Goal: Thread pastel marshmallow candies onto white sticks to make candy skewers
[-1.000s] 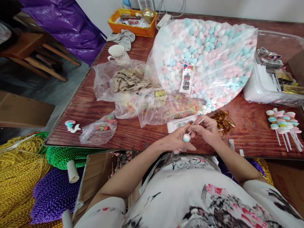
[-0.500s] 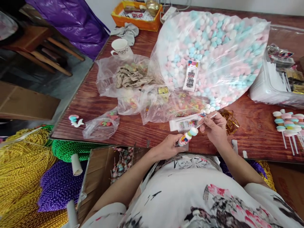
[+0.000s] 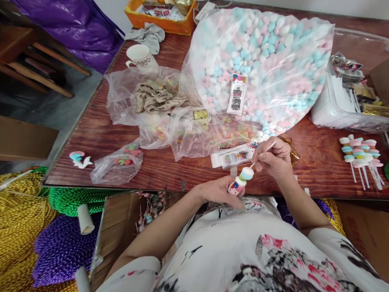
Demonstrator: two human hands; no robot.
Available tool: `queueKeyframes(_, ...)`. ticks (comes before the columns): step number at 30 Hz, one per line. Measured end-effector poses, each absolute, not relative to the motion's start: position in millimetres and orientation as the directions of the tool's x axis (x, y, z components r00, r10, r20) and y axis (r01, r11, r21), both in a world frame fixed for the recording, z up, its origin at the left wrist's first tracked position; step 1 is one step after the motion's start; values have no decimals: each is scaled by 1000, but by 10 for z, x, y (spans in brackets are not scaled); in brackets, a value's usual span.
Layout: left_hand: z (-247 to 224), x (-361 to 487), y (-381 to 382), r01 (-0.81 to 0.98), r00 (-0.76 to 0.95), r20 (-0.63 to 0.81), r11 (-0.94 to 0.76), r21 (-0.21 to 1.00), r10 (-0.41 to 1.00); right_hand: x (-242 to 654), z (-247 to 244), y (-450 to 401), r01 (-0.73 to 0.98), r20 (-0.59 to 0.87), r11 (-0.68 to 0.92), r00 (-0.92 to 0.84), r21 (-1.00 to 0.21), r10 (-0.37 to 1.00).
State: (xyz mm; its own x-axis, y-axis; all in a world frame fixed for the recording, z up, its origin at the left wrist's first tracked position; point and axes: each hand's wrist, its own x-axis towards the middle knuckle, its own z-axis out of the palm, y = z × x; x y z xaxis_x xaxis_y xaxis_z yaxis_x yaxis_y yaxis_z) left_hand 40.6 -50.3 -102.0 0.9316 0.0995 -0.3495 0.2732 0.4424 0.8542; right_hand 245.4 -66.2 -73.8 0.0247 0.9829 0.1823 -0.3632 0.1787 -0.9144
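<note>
Between my hands, close to the table's front edge, is a candy skewer [image 3: 246, 173] with white, blue and green pieces and a small printed wrapper at its lower end. My left hand [image 3: 220, 190] is wrapped round the wrapped lower end. The fingers of my right hand [image 3: 272, 158] pinch the white stick that slants up from the top candy. Just behind the skewer lie flat printed packets [image 3: 232, 157]. Another printed packet [image 3: 236, 95] rests on a big clear bag of pink, white and blue candies [image 3: 273, 61].
Finished-looking candy skewers [image 3: 361, 152] lie at the right, below a clear plastic tub [image 3: 349, 117]. Plastic bags with gummies [image 3: 117, 162], a crumpled cloth [image 3: 158, 98], a mug [image 3: 141, 56] and an orange box [image 3: 179, 26] are at the left and back.
My left hand has turned, with its thumb now lower along the wrapper. My right hand's stick points more steeply upward. The whole view has shifted, so table items appear further left.
</note>
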Motion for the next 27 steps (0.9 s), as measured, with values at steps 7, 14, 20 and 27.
queueKeyframes(7,-1030,447,-496,257,879,-416,502,826,234,2236,-826,-868,-273,72,100,110,-957,991)
queueKeyframes(14,-1085,426,-508,317,839,-492,524,791,234,2096,-921,-881,-206,-3,-9,-29,-978,1000)
queueKeyframes(20,-1009,450,-497,208,824,-428,503,839,371,2143,-926,-861,-313,50,84,114,-946,992)
queueKeyframes(27,-1126,509,-554,282,597,-212,46,958,774,2046,-955,-904,-62,134,155,256,-986,957)
